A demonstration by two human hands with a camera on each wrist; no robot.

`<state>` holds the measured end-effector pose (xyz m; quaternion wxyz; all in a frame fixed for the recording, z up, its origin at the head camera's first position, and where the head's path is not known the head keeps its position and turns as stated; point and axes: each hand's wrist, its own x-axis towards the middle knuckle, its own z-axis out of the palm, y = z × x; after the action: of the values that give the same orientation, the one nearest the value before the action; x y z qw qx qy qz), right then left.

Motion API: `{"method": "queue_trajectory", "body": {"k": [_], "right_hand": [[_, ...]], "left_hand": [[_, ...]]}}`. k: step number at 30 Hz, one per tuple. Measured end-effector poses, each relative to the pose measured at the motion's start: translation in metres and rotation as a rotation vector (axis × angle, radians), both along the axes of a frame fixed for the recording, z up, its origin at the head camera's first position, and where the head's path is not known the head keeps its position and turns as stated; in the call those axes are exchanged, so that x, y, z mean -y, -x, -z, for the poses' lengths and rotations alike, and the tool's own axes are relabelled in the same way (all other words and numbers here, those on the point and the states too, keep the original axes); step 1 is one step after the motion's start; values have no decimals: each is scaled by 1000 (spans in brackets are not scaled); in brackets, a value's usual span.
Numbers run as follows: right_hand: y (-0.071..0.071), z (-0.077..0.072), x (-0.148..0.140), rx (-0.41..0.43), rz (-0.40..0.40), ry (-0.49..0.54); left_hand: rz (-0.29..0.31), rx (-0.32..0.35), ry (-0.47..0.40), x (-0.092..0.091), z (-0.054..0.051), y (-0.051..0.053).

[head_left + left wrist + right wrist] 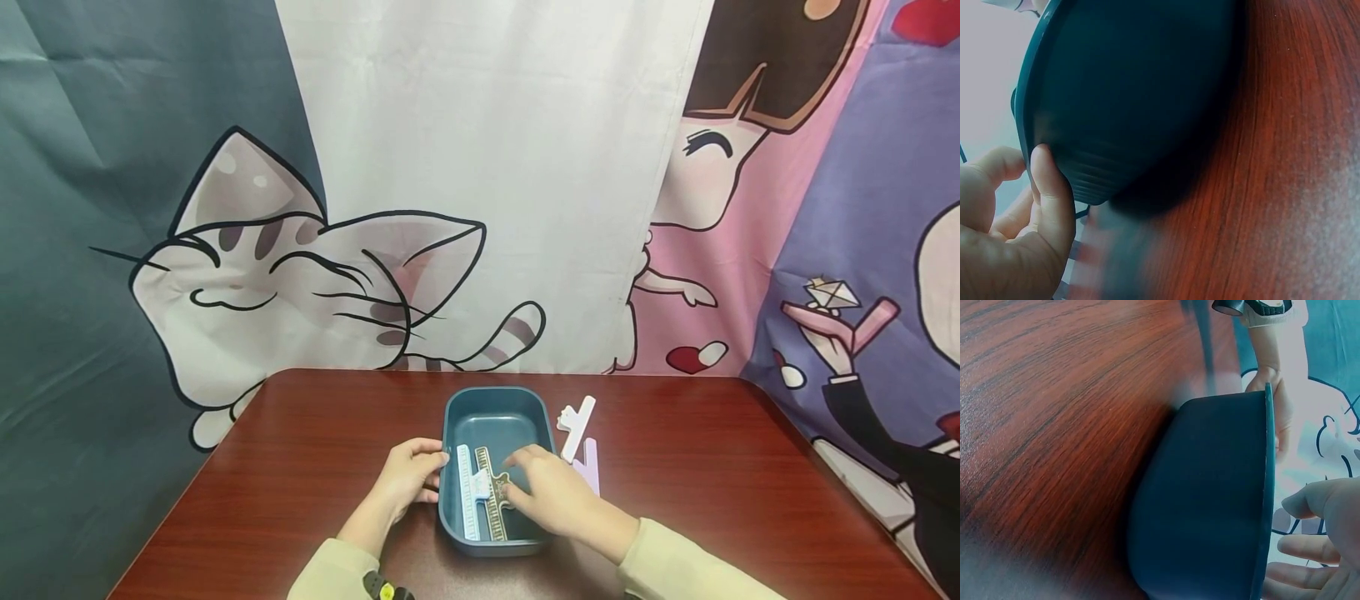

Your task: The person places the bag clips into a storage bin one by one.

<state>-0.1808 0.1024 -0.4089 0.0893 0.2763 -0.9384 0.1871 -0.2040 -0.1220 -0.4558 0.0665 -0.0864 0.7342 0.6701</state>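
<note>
A dark teal plastic bin (497, 548) stands on the table. My left hand (408, 475) pinches its left rim, one finger lying along the outer wall in the left wrist view. Inside the bin, a light blue ruler clip (467, 492) and a gold ruler clip (491, 500) lie side by side, lengthwise. My right hand (551, 492) is over the bin's right side, thumb and fingers spread apart near the gold clip's handle; whether they touch it I cannot tell. In the right wrist view, nothing shows between the right hand's fingers (1310, 547).
On the table right of the bin lie a white clip (577, 429) and a light purple clip (590, 467), the latter partly hidden by my right hand. The reddish-brown wooden table (300, 467) ends at a printed cloth backdrop (495, 167).
</note>
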Motion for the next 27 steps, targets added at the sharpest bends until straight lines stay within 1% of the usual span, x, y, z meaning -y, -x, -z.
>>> {"method": "queue_trajectory", "body": {"k": [7, 12, 22, 27], "right_hand": [[0, -3, -3, -14, 12, -7], [1, -3, -5, -21, 26, -15], [2, -5, -10, 35, 47, 15], [3, -5, -12, 41, 59, 23]], "left_hand": [[3, 0, -18, 0, -2, 0], [4, -2, -12, 0, -1, 0], [3, 1, -11, 0, 1, 1], [0, 3, 0, 0, 1, 1]]}}
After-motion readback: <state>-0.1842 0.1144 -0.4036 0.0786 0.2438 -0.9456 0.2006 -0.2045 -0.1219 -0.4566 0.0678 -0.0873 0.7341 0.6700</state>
